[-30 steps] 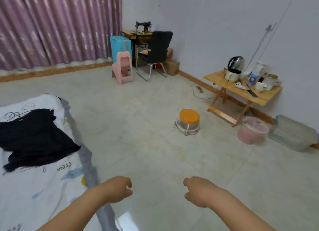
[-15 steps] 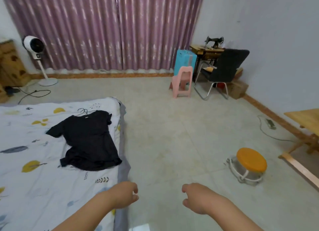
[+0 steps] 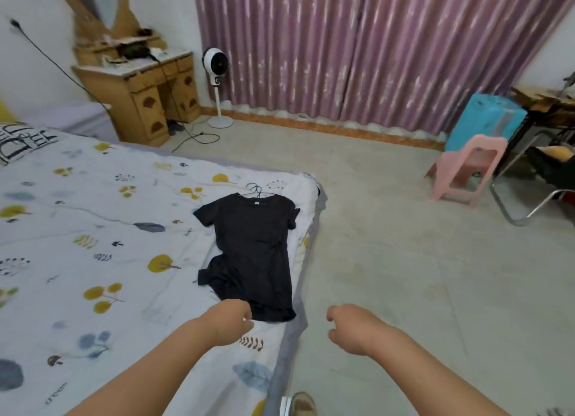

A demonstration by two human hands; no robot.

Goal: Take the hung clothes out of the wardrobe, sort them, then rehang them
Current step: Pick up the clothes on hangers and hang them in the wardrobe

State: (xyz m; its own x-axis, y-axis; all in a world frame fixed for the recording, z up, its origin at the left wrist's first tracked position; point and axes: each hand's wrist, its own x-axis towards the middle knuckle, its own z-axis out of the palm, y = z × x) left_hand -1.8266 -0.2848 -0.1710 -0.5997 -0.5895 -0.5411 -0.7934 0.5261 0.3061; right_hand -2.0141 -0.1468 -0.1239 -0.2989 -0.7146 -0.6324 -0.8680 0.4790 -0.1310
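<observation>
The black short-sleeved dress point(image 3: 252, 253) lay flat on the bed point(image 3: 93, 260), close along its right edge near the far right corner, with the thin wire hanger point(image 3: 256, 190) still in its neckline and the hook pointing to the far edge. Its hem ended just beyond your left hand point(image 3: 228, 324), which hovered over the patterned white bedsheet point(image 3: 124, 338) with fingers loosely curled and nothing in them. Your right hand point(image 3: 351, 327) hung over the pale tiled floor point(image 3: 389, 260) beside the bed, likewise loosely curled and holding nothing.

Beyond the bed stood the carved wooden dressing table point(image 3: 149, 95), the white pedestal fan point(image 3: 216, 73) and the pink pleated curtain point(image 3: 357, 51); a pink plastic stool point(image 3: 466, 169) sat off to the right.

By my reading, you were in the taking-out and sorting stage: one garment was laid down, and no wardrobe showed in the head view. The next move probably called for fetching another hung garment and laying it on the open sheet left of the dress, hanger kept in for rehanging.
</observation>
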